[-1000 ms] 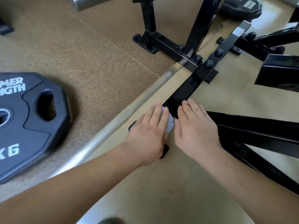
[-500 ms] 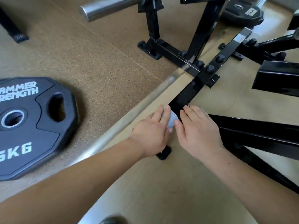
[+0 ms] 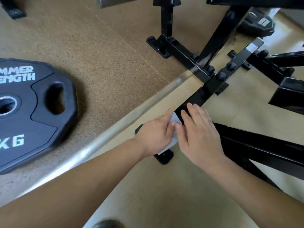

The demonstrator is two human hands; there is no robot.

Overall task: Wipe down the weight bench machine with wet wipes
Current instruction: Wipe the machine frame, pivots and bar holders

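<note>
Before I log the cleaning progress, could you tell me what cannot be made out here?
All in the head view.
The wet wipe: mostly covered by the left hand; grip unclear.
The frame bar: near stretch hidden under the left hand and right hand.
The weight plate: lettering and number cut off by the left edge.
The far plate: label blurred, too small to read.

Glossy black metal frame bar, matt black weight plate, rough speckled cork-like floor mat.

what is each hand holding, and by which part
The left hand holds the wipe by its middle, pressed under palm and fingers on the bar; its ends show. The right hand rests flat on the bar, holding nothing.
</note>
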